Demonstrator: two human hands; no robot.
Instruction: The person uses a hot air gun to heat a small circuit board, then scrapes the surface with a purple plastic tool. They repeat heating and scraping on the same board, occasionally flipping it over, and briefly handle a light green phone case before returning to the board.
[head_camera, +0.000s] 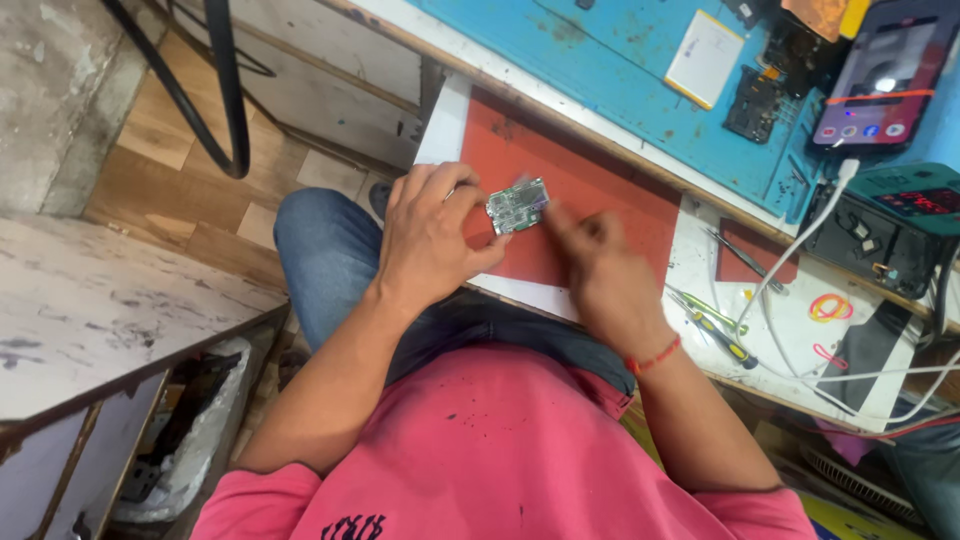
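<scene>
My left hand (430, 235) pinches a small green and silver circuit board (518, 206) by its left edge, just above a red mat (590, 185) on the white pull-out shelf (445, 125). My right hand (595, 265) is blurred right beside the board, its fingertips reaching toward the board's right side. Whether it holds a tool I cannot tell.
Tweezers (742, 250) and a yellow-green screwdriver (712, 325) lie right of the mat, with rubber bands (830, 307) and white cables (800, 245). On the blue bench mat (620, 70) sit a white flat battery (704, 58), phone parts, a lit phone (885, 70) and a green meter (915, 200).
</scene>
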